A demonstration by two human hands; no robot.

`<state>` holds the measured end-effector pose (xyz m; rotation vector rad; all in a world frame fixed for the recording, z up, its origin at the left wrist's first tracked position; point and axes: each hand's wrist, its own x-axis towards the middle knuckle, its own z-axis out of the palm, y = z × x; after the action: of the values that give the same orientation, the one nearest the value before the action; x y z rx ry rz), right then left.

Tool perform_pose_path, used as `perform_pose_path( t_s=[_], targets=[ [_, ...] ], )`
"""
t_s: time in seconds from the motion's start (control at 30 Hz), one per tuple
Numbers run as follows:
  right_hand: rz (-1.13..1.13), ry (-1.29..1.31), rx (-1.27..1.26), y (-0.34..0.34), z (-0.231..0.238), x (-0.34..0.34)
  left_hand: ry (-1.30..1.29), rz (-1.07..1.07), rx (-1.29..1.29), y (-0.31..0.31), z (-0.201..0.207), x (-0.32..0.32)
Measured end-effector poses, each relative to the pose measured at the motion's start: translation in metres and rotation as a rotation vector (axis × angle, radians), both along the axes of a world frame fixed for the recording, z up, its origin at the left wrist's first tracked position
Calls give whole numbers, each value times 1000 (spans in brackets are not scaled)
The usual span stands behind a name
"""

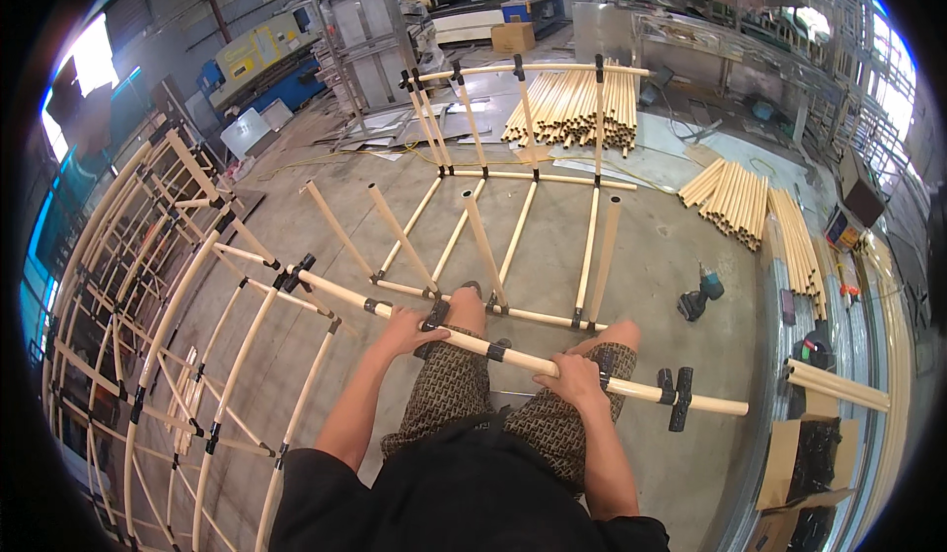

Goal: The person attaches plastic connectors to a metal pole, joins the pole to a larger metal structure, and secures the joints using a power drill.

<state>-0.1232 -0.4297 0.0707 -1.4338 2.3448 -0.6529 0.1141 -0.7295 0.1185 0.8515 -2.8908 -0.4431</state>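
Across my lap lies a long cream pipe with several black joint fittings along it. My left hand is closed round the pipe, its fingers against a black joint. My right hand grips it further right, beside another joint; past it, a double black joint sits near the pipe's right end. Just ahead, a frame of cream pipes stands on the floor. Several of its near uprights have bare, open top ends, while the far uprights meet a crossbar through black joints.
Assembled pipe racks crowd the left. A cordless drill lies on the floor to the right. Pipes are piled at the back and in a smaller stack at right. An open cardboard box of black parts sits lower right.
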Motion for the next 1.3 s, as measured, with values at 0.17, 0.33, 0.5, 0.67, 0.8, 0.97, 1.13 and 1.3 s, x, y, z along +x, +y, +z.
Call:
perform_pose_path(
  t_s=[0.17,0.33,0.5,0.67,0.8,0.97,1.13,1.3],
  targets=[
    [-34,9,112,-53,9,-9,28,-49,-19,-43,10,-24],
    [-9,-1,151,-109,3,-20,60,-71,-29,-91,3,-37],
    [-32,-81,91,-138,21,-26,29,-86,-41,-116,27,-45],
    [-153,-73,57,-163,41,-10,206,-181,-98,-152,55,-29],
    [-264,-72,-29,-177,58,-9,526,-90,-173,-250,96,7],
    [-212,172,-248,-198,107,-12,223,751,-659,-417,158,123],
    [-411,95,-291,-218,108,-21,230,710,-147,-522,146,116],
    [-424,131,-250,-256,138,-17,269,710,-42,-582,117,105]
  ],
)
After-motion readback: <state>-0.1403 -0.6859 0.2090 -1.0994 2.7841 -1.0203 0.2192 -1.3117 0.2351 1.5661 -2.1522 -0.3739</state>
